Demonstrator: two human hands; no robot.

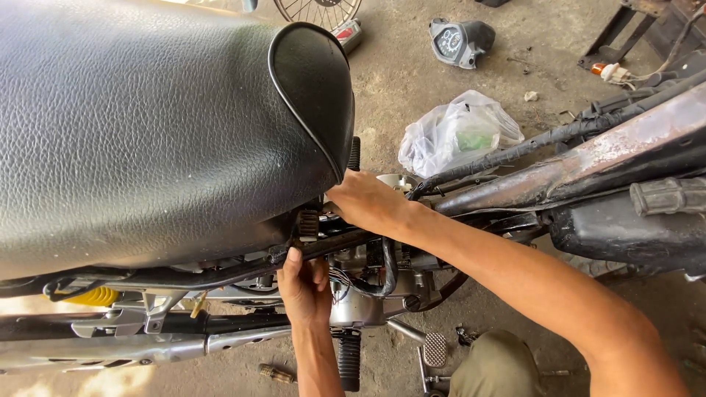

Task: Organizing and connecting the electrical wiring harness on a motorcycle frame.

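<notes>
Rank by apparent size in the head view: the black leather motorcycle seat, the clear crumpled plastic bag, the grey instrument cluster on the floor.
1. Black leather motorcycle seat, though nearness to the camera exaggerates it.
2. Clear crumpled plastic bag.
3. Grey instrument cluster.

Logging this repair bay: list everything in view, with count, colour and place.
seat: one, black, upper left
frame tube: one, rusty, right
engine: one, silver, centre bottom
spring: one, yellow, lower left
plastic bag: one, clear, on floor, top centre
gauge cluster: one, dark, floor, top
wheel: one, spoked, top edge
left hand: on frame under seat
right hand: at seat's front edge
</notes>
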